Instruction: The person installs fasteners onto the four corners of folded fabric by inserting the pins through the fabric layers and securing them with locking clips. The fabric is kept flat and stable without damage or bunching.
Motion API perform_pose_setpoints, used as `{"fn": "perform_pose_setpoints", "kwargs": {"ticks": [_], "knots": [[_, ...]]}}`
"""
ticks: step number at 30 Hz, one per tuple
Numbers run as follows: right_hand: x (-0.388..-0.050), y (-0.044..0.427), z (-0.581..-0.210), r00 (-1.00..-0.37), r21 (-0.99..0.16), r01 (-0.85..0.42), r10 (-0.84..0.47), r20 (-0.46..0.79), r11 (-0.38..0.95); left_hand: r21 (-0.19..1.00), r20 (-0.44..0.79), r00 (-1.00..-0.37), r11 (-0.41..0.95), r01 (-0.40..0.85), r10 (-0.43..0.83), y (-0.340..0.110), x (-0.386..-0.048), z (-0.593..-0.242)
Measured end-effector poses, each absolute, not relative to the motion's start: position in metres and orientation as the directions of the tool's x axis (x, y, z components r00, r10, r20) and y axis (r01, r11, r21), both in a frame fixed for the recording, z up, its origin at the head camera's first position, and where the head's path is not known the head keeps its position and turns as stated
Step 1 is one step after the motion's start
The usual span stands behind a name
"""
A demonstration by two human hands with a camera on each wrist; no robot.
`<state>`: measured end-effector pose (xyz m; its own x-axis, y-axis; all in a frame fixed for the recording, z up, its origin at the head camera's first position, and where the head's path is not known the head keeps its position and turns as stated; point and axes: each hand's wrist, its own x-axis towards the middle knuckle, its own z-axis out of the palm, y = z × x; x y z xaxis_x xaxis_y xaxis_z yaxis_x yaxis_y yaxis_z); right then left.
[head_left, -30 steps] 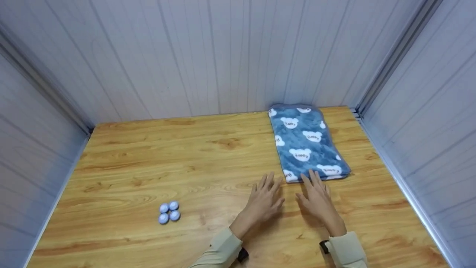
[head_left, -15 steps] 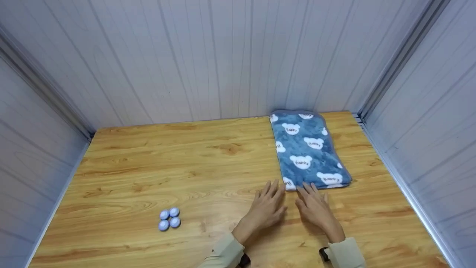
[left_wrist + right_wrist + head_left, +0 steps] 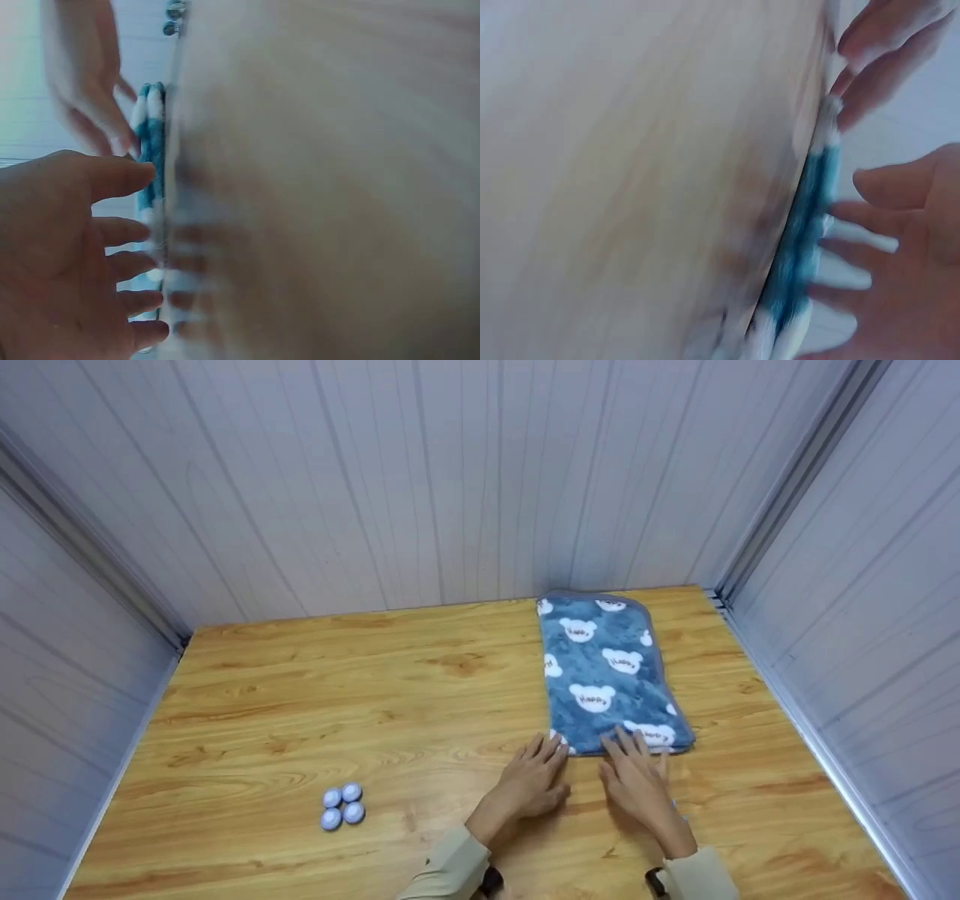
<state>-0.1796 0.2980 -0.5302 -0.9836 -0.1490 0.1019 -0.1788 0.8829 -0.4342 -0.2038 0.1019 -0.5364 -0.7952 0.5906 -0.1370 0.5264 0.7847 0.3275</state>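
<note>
Fingers (image 3: 140,301) of left hand (image 3: 529,781) and right hand (image 3: 637,789), spread, touch the folded blue cloth (image 3: 596,671).

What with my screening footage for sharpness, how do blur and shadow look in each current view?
Head: the blue cloth shows legible lettering, shadows soft. Left wrist: tabletop blurred, with shadows or reflections beside the left hand's fingers. Right wrist: tabletop and cloth both blurred.
</note>
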Motion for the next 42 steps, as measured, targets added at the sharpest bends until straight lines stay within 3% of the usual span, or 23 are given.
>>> {"fn": "perform_pose_setpoints", "kwargs": {"ticks": [9,16,24,42], "knots": [[-0.186,0.316,-0.530,-0.991,-0.471,-0.110,-0.136,-0.020,0.875,0.285,-0.214,-0.784,0.805,0.520,0.582,0.105,-0.204,-0.527],[-0.187,0.320,-0.527,-0.990,-0.480,-0.125,-0.144,-0.002,0.868,0.277,-0.222,-0.801,0.823,0.495,0.556,0.109,-0.203,-0.524],[-0.185,0.324,-0.529,-0.986,-0.481,-0.129,-0.164,-0.030,0.867,0.285,-0.118,-0.795,0.787,0.547,0.595,0.120,-0.203,-0.530],[-0.189,0.329,-0.526,-0.972,-0.519,-0.203,-0.236,0.002,0.831,0.325,-0.170,-0.810,0.808,0.492,0.562,0.119,-0.199,-0.527]]}}
